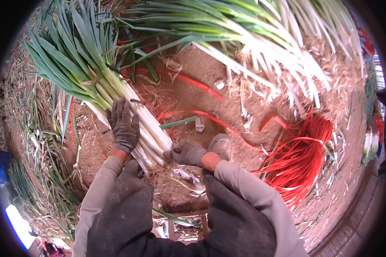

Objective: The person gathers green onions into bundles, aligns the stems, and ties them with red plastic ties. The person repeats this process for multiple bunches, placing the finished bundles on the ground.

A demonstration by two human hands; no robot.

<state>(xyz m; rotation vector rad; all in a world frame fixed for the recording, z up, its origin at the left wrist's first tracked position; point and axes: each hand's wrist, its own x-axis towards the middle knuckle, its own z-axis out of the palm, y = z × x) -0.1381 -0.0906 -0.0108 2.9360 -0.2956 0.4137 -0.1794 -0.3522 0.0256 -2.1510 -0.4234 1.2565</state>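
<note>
A thick bundle of long green onions (148, 125) lies slanting before me, its green leaves up at the left and its roots near my knees. My left hand (124, 125), in a dark grey glove, rests flat on the white stalks with its fingers pointing up. At the root end, my gloved right hand (188, 152) touches the side of the bundle; its fingers are bent, and whether they grip a stalk is unclear. Short dark pieces stick out from beneath the bundle at both sides. Red plastic strips (199, 112) lie on the soil to the right.
A heap of loose green onions (263, 48) spreads across the top right. A bunch of red plastic strips (304, 157) lies at the right. Leaf scraps (48, 144) cover the ground at the left. A shoe (221, 146) shows beside my right hand.
</note>
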